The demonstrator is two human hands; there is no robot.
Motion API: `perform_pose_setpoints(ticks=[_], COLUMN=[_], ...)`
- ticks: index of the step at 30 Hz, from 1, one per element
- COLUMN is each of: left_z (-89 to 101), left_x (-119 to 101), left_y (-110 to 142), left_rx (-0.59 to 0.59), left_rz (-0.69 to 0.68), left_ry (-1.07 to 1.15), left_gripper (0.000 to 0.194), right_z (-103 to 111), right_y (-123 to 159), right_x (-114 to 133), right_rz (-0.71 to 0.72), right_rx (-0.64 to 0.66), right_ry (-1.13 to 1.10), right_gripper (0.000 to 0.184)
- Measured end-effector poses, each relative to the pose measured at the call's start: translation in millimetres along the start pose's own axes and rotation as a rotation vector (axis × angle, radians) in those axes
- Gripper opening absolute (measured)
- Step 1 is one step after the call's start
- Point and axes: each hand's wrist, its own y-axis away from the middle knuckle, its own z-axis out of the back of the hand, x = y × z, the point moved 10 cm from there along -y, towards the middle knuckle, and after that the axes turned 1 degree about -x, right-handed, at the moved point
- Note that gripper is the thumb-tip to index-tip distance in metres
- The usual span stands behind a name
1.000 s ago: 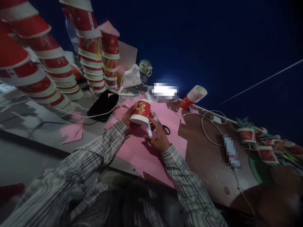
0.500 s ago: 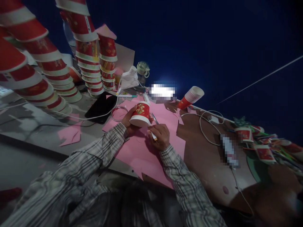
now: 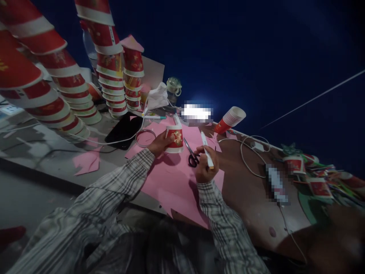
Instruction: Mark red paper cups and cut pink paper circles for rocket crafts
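Left fingers (image 3: 168,140) grip the cup (image 3: 177,137) (from its left).

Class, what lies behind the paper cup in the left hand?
Beyond the cup, pink paper and a white, tube-like thing show; the cup covers whatever lies directly behind it.

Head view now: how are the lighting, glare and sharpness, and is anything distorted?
Head view: dim overall, with a pixelated white patch at the back; head view, left: tall cup stacks lean outward, probably lens stretch; head view, lower right: a brown shape, badly blurred; head view, centre: held cup and pen fairly clear.
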Motion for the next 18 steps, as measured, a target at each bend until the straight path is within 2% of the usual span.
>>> perform_pose_setpoints(ticks=[2,7,12,16,18], left_z=[-7.3,-7.8,-21.9,-28.4,-27.0], left_x=[9.6,16.4,14.2,16.1,19.3], left_y=[0.5,0.5,7.2,8.7,8.2], left_rx=[0.057,0.120,0.199,0.234,0.234], left_rz=[0.024,0.093,0.140,0.120,0.109], left_ry=[-0.026,-0.137,-0.154,-0.181,-0.233], left_gripper=[0.072,0.087,0.086,0.084,0.083], right_z=[4.1,9.5,6.9,10.9,12.2], right_y=[-6.1,-11.4,-11.7,-10.5,-8.5], right_x=[-1.0,7.8,16.5,27.0,31.1], right_rz=[-0.014,0.046,0.070,0.115,0.138], right_rx=[-0.035,-0.093,-0.052,-0.043,-0.048], right_ry=[0.009,-0.107,-0.211,-0.222,-0.225], right_gripper=[0.024,0.022,0.037,0.017,0.016])
